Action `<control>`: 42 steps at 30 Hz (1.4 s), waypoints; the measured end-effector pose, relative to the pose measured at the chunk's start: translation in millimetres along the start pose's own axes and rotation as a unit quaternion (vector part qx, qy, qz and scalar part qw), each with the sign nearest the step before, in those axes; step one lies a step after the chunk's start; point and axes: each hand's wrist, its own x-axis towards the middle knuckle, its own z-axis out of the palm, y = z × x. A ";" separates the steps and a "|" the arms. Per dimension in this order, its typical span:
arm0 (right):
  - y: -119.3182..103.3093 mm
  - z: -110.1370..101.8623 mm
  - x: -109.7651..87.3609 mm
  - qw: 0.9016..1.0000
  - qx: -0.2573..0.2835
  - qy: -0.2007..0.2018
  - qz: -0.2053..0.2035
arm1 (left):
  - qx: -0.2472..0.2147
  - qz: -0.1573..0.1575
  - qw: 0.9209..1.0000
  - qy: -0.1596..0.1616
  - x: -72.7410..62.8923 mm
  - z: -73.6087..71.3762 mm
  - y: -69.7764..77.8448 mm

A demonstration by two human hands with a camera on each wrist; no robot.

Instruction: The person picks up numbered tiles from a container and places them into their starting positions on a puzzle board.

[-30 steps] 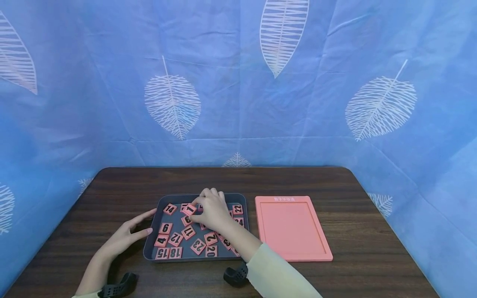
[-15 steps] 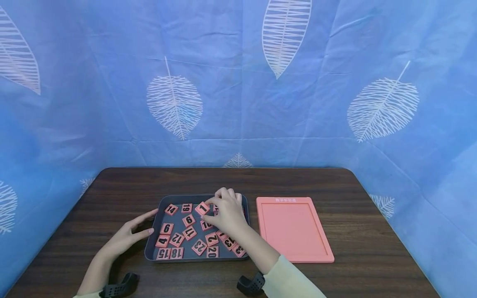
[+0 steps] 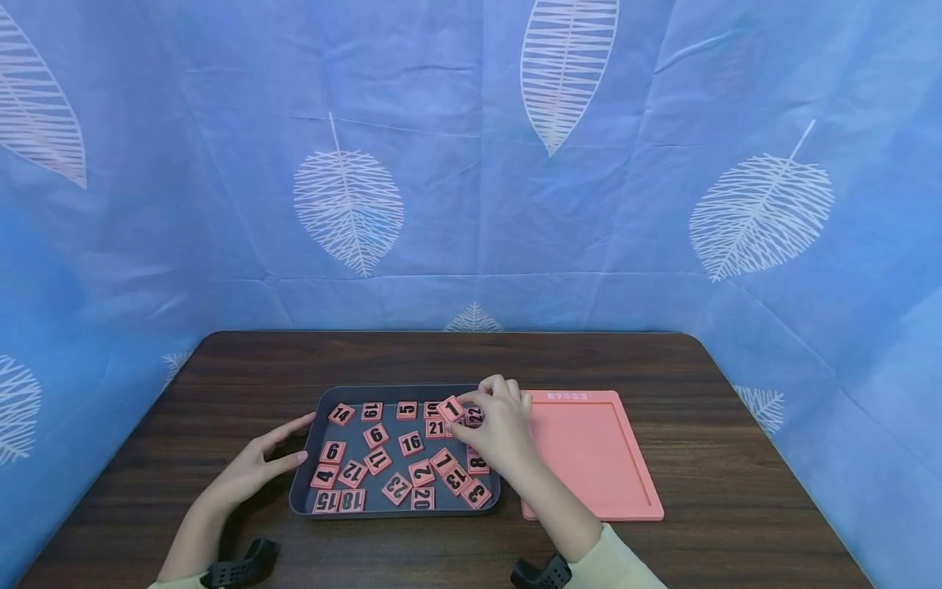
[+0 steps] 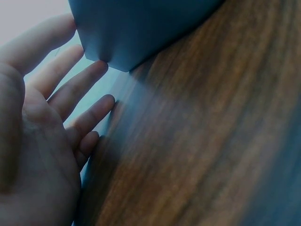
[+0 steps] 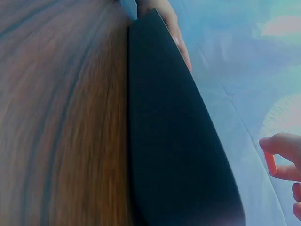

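Note:
Between thumb and fingertips, my right hand [image 3: 502, 429] pinches a pink number tile [image 3: 450, 409] marked 1, raised over the right part of the dark grey tray [image 3: 390, 514]. The right wrist view shows that tile [image 5: 270, 164] edge-on, above the tray's wall [image 5: 169, 122]. Many similar pink tiles with black numbers, such as a 14 tile [image 3: 342, 414] and a 23 tile [image 3: 396, 488], lie scattered in the tray at various angles. My left hand [image 3: 246, 474] rests at the tray's left side, fingers extended; in the left wrist view its fingertips meet the tray's outer wall [image 4: 131, 33].
A pink framed board [image 3: 589, 458] with white lettering on its top edge lies right of the tray, partly behind my right hand. Both sit on a dark wooden table [image 3: 721, 491]. A blue leaf-patterned cloth [image 3: 456, 204] hangs behind.
My right hand has carried the 1 tile rightward across the tray toward the pink board, uncovering tiles such as the 5, 16 and 21. My left hand stays at the tray's side.

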 end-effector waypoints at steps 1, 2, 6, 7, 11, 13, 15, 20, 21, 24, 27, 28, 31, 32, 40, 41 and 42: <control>3.2 -2.6 -0.8 1.000 -0.001 0.005 0.006 | -0.001 0.002 1.000 0.000 -0.1 0.1 -0.2; 6.5 -5.1 -1.6 1.000 -0.001 0.010 0.013 | -0.003 0.003 1.000 0.001 -0.1 0.2 -0.4; 19.2 -15.4 -4.9 0.999 0.000 0.025 0.041 | -0.003 0.000 1.000 0.004 0.2 0.4 0.2; 22.5 -17.6 -5.9 0.999 0.001 0.027 0.048 | -0.003 -0.003 1.000 0.004 0.3 0.5 0.6; 37.1 -24.2 -10.4 0.997 -0.005 0.035 0.068 | 0.001 -0.009 1.000 0.006 0.8 0.8 1.8; 44.3 -26.2 -12.3 0.996 -0.013 0.040 0.075 | 0.002 -0.009 1.000 0.007 1.0 1.1 1.9; 50.7 -27.9 -13.8 0.995 -0.024 0.044 0.083 | 0.002 -0.007 1.000 0.008 1.1 1.2 1.7; 61.7 -29.9 -17.6 0.992 -0.046 0.052 0.109 | 0.008 -0.006 1.000 0.011 1.3 1.1 1.7; 63.6 -29.7 -18.4 0.991 -0.050 0.053 0.115 | 0.009 -0.007 1.000 0.011 1.3 1.1 1.8; 69.2 -28.1 -20.7 0.989 -0.057 0.053 0.129 | 0.009 -0.010 1.000 0.010 1.4 0.9 2.4; 74.9 -25.4 -23.1 0.987 -0.062 0.052 0.141 | 0.005 -0.011 1.000 0.009 1.2 1.2 2.9; 76.8 -24.4 -24.0 0.986 -0.062 0.053 0.146 | 0.004 -0.010 1.000 0.007 1.2 1.3 3.0; 82.3 -21.0 -26.8 0.983 -0.062 0.052 0.162 | 0.003 -0.012 1.000 0.008 0.7 1.8 3.3; 83.9 -20.0 -27.4 0.983 -0.061 0.052 0.167 | 0.004 -0.013 1.000 0.008 0.6 1.9 3.3; 92.4 -11.6 -28.0 0.977 -0.062 0.047 0.196 | 0.001 -0.023 1.000 0.010 0.4 1.3 3.9; 92.7 -10.7 -27.7 0.977 -0.063 0.045 0.200 | 0.001 -0.024 1.000 0.010 0.4 1.2 3.9; 93.0 -9.7 -27.3 0.976 -0.063 0.042 0.202 | 0.000 -0.024 1.000 0.010 0.3 1.2 3.9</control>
